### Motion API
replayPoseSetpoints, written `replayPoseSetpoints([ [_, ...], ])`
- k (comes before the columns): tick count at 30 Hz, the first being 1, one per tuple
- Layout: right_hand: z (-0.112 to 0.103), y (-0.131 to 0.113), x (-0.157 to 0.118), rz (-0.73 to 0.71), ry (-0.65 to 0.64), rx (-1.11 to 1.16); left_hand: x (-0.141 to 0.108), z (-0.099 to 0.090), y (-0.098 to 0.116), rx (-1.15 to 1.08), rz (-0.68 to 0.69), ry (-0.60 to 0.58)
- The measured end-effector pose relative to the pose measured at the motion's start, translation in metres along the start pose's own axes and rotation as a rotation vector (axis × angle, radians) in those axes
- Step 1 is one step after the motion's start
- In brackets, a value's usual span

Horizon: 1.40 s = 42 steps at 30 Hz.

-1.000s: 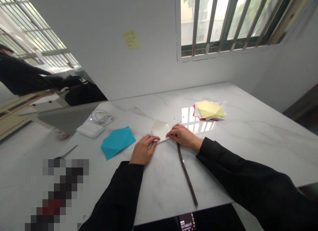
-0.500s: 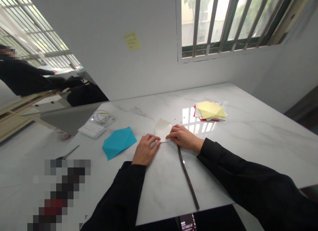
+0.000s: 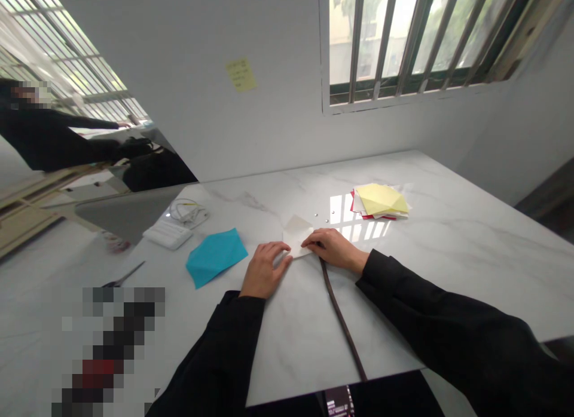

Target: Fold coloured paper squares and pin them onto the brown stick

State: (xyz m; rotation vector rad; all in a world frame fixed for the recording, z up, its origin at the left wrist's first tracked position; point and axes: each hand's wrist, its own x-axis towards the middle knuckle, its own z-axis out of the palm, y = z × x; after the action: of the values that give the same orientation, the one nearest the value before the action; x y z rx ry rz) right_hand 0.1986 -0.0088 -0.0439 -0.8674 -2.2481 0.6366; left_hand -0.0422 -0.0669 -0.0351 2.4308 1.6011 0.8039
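The white folded paper (image 3: 296, 233) is being held flat on the marble counter (image 3: 466, 238), pinned by the right hand (image 3: 334, 251), fingers (image 3: 314, 241) together on its corner, while its near edge is steadied by the left hand (image 3: 264, 269), fingers (image 3: 277, 251) slightly spread.

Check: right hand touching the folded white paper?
Touching: the head view shows the fingertips of the right hand resting on the near edge of the folded white paper.

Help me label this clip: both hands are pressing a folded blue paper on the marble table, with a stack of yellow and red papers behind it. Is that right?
Not quite: the head view shows the left hand and right hand pressing a white folded paper, not a blue one. The blue folded paper lies apart, left of the left hand. The rest stands.
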Motion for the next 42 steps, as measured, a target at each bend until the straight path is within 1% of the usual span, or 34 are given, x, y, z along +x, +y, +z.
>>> replayPoseSetpoints([
  [8, 0.0025, 0.0019, 0.0020, -0.003, 0.034, -0.127, 0.0007, 0.0002, 0.0022, 0.009, -0.013, 0.009],
  [11, 0.0022, 0.0025, 0.0016, 0.019, 0.046, -0.151, 0.0006, 0.0004, 0.0030, 0.016, -0.013, 0.014],
  [18, 0.0032, 0.0034, 0.0021, 0.056, 0.043, -0.169, 0.0009, 0.0015, 0.0023, 0.027, -0.017, -0.001],
  [25, 0.0014, 0.0039, 0.0027, 0.029, 0.056, -0.123, 0.0010, 0.0012, 0.0024, 0.053, -0.009, -0.021],
  [31, 0.0022, 0.0018, 0.0029, 0.054, 0.077, -0.115, 0.0017, 0.0009, 0.0039, 0.053, -0.008, -0.009],
  [42, 0.0059, 0.0033, 0.0041, 0.089, 0.077, -0.144, 0.0029, 0.0009, 0.0070, 0.040, -0.035, -0.017],
])
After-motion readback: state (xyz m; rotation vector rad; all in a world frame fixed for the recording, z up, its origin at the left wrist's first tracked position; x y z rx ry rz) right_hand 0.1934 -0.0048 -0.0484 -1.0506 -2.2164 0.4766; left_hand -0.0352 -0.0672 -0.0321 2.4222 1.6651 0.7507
